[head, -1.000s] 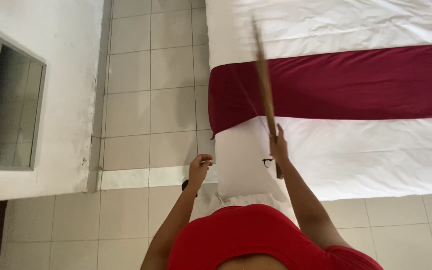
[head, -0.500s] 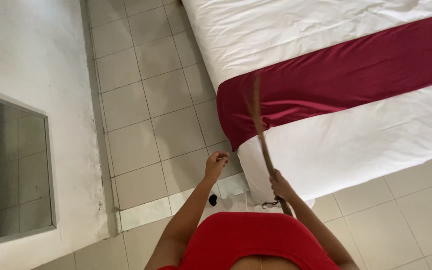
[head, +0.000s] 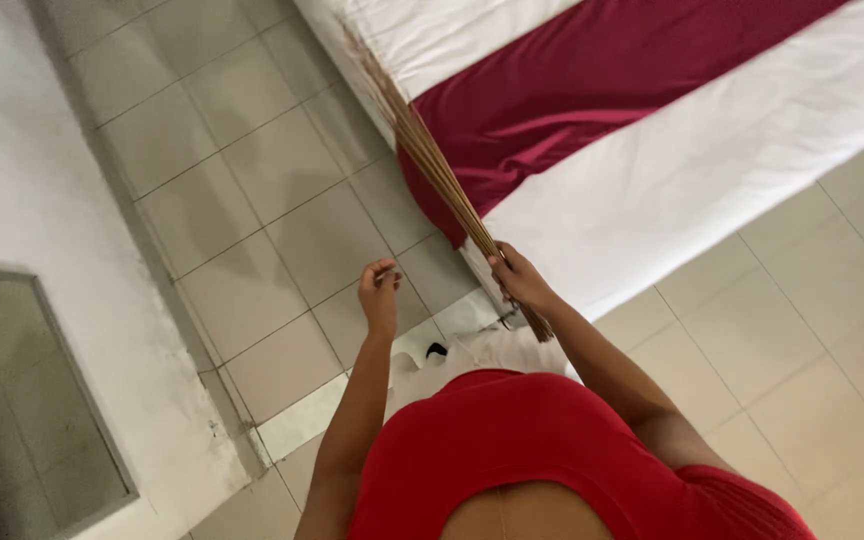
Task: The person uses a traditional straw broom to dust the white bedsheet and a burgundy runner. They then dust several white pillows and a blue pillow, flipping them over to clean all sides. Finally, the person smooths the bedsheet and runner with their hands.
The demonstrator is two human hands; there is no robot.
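Note:
My right hand (head: 520, 280) is closed around a bundle of thin brown broom sticks (head: 422, 150), which points up and away toward the corner of the bed (head: 712, 170). The bed has a white sheet and a dark red runner (head: 592, 90) across it. My left hand (head: 380, 290) hangs free over the floor tiles with its fingers loosely curled and nothing in it. I wear a red top (head: 512, 450).
Grey-white floor tiles (head: 252, 200) run between the bed and a white wall (head: 42, 160) on the left. A mirror or glass panel (head: 22, 420) is set in that wall. My white trousers and a dark sandal (head: 436, 350) show below.
The view has swung left and turned, so the bed now lies at the upper right. The broom sticks tilted further left. My left hand stayed raised and empty.

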